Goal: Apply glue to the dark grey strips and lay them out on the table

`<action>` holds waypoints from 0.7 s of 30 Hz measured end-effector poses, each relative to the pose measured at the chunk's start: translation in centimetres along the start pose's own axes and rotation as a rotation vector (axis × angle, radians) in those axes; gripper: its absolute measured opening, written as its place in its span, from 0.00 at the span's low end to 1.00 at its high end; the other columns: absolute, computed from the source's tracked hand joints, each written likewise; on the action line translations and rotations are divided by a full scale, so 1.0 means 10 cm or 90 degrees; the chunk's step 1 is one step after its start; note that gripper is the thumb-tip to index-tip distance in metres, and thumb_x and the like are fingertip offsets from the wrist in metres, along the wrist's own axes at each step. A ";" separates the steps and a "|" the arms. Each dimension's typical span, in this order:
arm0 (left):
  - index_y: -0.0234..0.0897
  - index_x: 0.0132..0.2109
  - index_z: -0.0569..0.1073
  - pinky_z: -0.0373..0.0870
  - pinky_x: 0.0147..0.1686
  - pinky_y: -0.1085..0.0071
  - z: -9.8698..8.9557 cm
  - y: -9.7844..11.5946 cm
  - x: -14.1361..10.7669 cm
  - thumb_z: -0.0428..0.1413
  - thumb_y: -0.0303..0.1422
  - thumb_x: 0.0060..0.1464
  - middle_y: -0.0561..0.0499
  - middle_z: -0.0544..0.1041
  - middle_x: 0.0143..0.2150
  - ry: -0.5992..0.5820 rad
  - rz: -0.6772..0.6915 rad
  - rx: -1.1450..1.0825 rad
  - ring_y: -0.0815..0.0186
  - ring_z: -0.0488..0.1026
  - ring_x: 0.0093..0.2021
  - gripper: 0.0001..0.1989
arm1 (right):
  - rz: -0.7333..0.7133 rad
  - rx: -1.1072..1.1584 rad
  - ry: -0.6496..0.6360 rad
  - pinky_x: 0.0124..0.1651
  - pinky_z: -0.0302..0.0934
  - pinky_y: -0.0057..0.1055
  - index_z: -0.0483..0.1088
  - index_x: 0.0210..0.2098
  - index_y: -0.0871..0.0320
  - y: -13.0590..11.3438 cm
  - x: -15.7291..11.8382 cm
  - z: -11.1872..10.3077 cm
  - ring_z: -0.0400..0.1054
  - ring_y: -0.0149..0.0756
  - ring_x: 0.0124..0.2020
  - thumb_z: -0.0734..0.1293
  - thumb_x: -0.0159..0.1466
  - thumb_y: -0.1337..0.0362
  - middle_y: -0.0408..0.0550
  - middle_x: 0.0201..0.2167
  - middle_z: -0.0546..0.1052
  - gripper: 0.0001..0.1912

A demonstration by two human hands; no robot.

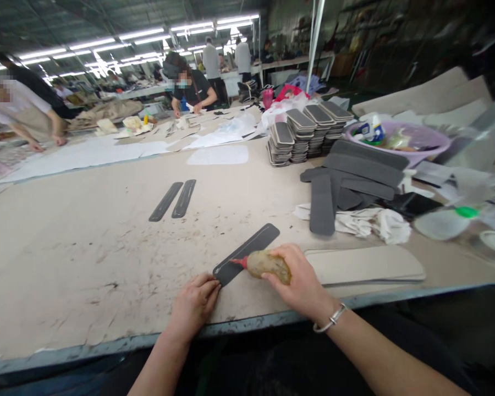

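My right hand (299, 278) is wrapped round a stained, yellowish squeeze bottle (268, 265) with a red nozzle. The bottle lies nearly level, its tip over a dark grey rounded strip (251, 247) on the table. A thin pale, shiny line runs along the strip's far edge. My left hand (196, 301) is closed, its fingertips pinching the strip's near left corner. Farther off lie two more dark strips (165, 202) side by side, with shiny lines along their edges. A stack of beige panels (365, 264) lies just right of my right hand.
Loose dark grey pieces (322, 203) and a crumpled white cloth (373, 223) lie at the right. Behind them stand stacked padded pieces (305, 129) and a purple basin (431, 140). A container with a green cap (445, 223) is far right. Several people work beyond the table.
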State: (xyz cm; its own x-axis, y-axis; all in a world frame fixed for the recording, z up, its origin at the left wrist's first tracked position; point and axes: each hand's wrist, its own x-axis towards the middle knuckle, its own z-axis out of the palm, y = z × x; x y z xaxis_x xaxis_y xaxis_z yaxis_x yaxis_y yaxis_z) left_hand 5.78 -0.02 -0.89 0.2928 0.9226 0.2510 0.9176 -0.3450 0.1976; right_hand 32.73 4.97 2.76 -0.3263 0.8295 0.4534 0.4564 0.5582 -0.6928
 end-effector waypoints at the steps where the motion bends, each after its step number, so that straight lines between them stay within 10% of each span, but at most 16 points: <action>1: 0.38 0.37 0.77 0.73 0.39 0.70 0.00 0.01 0.00 0.48 0.33 0.59 0.48 0.76 0.39 -0.002 -0.005 0.001 0.67 0.74 0.37 0.13 | 0.000 0.016 -0.027 0.46 0.61 0.41 0.61 0.44 0.56 -0.05 -0.02 0.05 0.61 0.42 0.44 0.68 0.57 0.67 0.50 0.40 0.66 0.16; 9: 0.38 0.36 0.76 0.71 0.40 0.70 0.00 0.02 -0.01 0.48 0.33 0.59 0.48 0.75 0.37 -0.019 -0.012 -0.013 0.67 0.73 0.36 0.12 | 0.006 0.057 -0.095 0.49 0.60 0.40 0.62 0.47 0.57 -0.17 -0.07 0.23 0.60 0.41 0.45 0.68 0.58 0.67 0.51 0.41 0.65 0.18; 21: 0.38 0.35 0.76 0.71 0.37 0.72 -0.01 0.04 0.01 0.47 0.33 0.59 0.48 0.75 0.37 -0.032 -0.032 -0.026 0.67 0.73 0.35 0.13 | 0.041 -0.004 -0.103 0.47 0.62 0.39 0.63 0.44 0.56 -0.21 -0.12 -0.09 0.62 0.41 0.43 0.68 0.57 0.68 0.49 0.39 0.67 0.16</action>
State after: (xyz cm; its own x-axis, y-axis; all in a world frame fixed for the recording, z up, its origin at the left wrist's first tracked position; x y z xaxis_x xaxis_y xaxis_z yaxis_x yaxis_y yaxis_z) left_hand 6.13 -0.12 -0.71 0.2602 0.9462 0.1925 0.9202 -0.3034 0.2476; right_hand 32.88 2.84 4.16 -0.4255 0.8496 0.3116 0.4853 0.5049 -0.7139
